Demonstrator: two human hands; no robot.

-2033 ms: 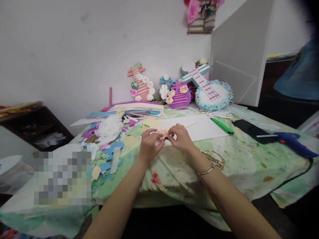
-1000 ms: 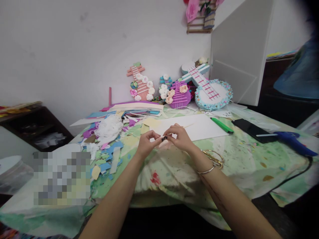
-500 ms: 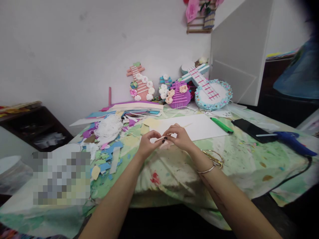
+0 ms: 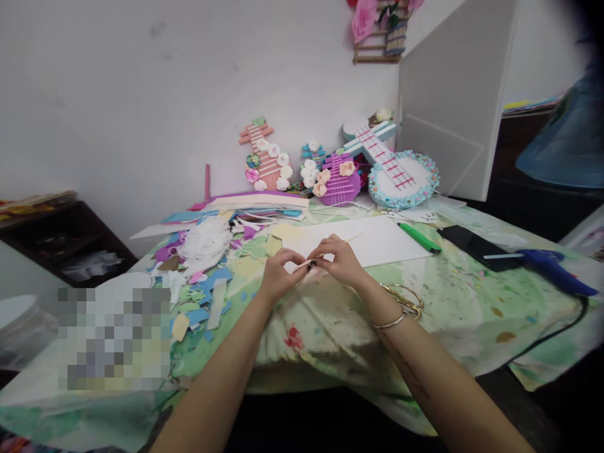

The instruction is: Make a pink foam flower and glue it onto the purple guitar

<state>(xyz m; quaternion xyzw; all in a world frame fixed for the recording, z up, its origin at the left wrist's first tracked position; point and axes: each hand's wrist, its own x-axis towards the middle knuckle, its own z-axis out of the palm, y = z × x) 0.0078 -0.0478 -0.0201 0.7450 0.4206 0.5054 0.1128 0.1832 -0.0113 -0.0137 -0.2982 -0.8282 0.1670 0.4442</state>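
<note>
Near the front of the table my left hand and my right hand meet, fingertips almost touching. Thumb and forefinger of the left are pinched on a small pale strip, mostly hidden by the fingers. My right hand is closed too, its fingertips at the strip's other end. A thin wooden stick sticks out behind the right fingers and appears to be held in them. Under and beyond the hands lies a white sheet.
A green marker, a black phone and a blue glue gun lie at right. White string and paper scraps cover the left. Brass-coloured rings rest by my right wrist. Decorated paper instruments stand behind.
Both hands stay in nearly the same place, with only small shifts of the fingertips around the pale strip. The objects on the table have not moved.
</note>
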